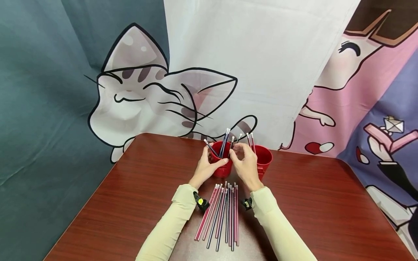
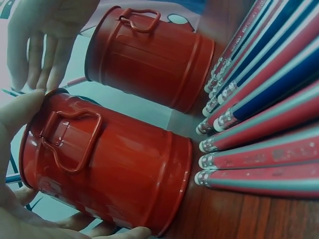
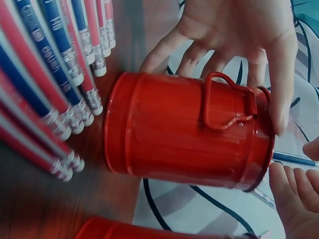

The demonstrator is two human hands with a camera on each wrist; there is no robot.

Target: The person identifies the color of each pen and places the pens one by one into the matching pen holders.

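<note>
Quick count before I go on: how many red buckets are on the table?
2: the left bucket, held by the left hand, and the right bucket, beside it and partly behind the right hand. No others show.

Reddish-brown wooden table (image 1: 310, 203); cartoon-print cloth (image 1: 209, 54) behind.

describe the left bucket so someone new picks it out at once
On the brown table, beyond the loose pencils, find the red bucket on the left. Dark blue pencils lean in it, and unlike the other red bucket, it has the left hand around it.
</note>
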